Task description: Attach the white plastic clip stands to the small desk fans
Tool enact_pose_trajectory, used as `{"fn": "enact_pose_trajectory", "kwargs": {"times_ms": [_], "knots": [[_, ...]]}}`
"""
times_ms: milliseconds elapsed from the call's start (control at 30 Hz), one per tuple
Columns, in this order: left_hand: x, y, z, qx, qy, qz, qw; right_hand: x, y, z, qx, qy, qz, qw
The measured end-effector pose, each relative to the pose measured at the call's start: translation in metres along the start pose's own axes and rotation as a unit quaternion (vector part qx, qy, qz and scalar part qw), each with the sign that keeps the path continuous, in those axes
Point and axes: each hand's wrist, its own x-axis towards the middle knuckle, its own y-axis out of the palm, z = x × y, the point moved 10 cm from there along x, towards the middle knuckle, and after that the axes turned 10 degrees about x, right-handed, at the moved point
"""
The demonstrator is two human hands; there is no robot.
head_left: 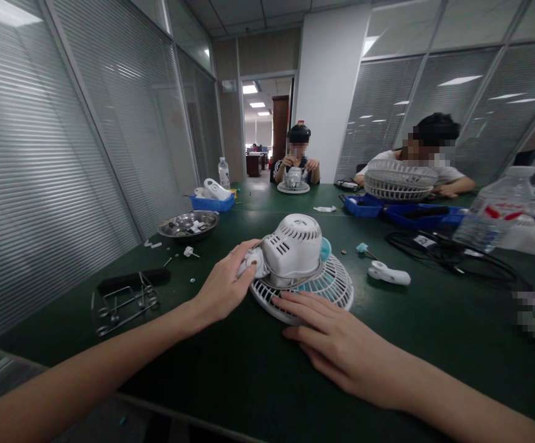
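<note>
In the head view a small white fan lies face down on the green table, its motor housing up and its round grille below. Pale blue blades show through the bars, and a blue-green knob sticks out at the housing's right. My left hand is closed round a white joint piece at the housing's left side, thumb on top near a brass-coloured screw. My right hand rests with fingers stretched out over the grille's near edge. A thin cord loops round the housing's base.
Left are a metal bowl of small parts, a blue tray and a wire stand. Right lie a white handle-like piece, black cable and large plastic bottle. Two people sit across the table with fan parts.
</note>
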Motion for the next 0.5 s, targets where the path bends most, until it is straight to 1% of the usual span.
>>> {"fn": "enact_pose_trajectory", "kwargs": {"times_ms": [100,200,367,500], "knots": [[-0.0002,0.0030,0.0034,-0.023,0.000,-0.009,1.000,-0.0010,-0.0027,0.0008,0.006,-0.006,-0.015,1.000],[-0.0002,0.0049,0.0051,-0.037,-0.001,-0.017,0.999,-0.0018,-0.0022,0.0003,0.000,-0.009,-0.015,1.000],[0.0007,0.0033,0.0056,-0.042,0.008,-0.026,0.999,-0.0024,-0.0024,0.0007,-0.002,-0.014,-0.017,1.000],[-0.0030,0.0071,0.0024,-0.084,0.026,0.002,0.996,-0.0044,-0.0053,0.0014,-0.001,-0.016,-0.038,0.999]]}}
